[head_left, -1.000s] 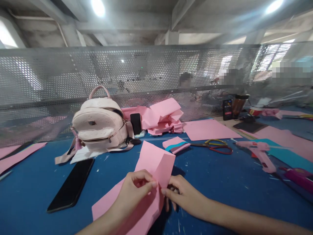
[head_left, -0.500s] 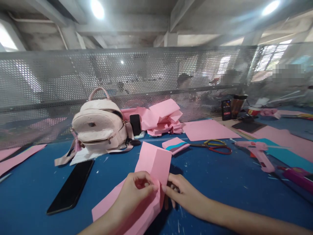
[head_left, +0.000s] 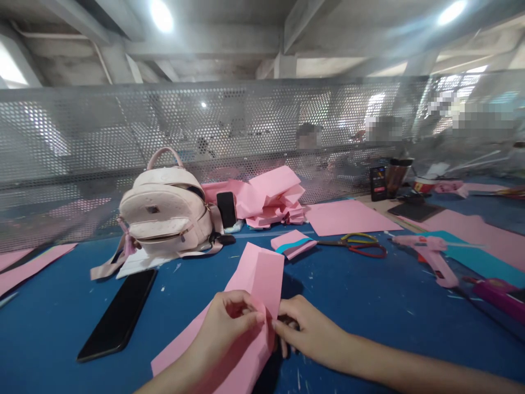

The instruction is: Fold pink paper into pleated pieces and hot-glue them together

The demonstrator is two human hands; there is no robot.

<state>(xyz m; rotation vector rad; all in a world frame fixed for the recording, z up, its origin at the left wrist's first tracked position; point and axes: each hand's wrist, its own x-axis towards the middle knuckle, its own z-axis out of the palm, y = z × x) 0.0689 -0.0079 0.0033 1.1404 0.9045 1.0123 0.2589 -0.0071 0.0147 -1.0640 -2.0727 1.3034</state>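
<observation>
A long piece of folded pink paper (head_left: 262,273) slants across the front of the blue table, its far end raised. My left hand (head_left: 232,323) pinches it near the middle, thumb and fingers closed on a crease. From the right, my right hand (head_left: 301,325) grips the paper's edge between thumb and fingers, right beside the left fingertips. Some right fingers are hidden in shadow behind the paper. Just beyond lies a small folded pink piece with a blue stripe (head_left: 293,244), touching scissors (head_left: 361,244) with red and yellow handles.
A black phone (head_left: 118,314) lies at left, below a pale pink backpack (head_left: 166,208). Crumpled pink paper (head_left: 274,197) and a flat pink sheet (head_left: 353,217) are at the back. At right lie a pink glue gun (head_left: 437,254) and a purple tool (head_left: 498,295). A perforated metal screen (head_left: 246,126) stands behind.
The paper's far end has tilted slightly down and to the left. Both hands keep their pinch at almost the same place. The view has shifted a little.
</observation>
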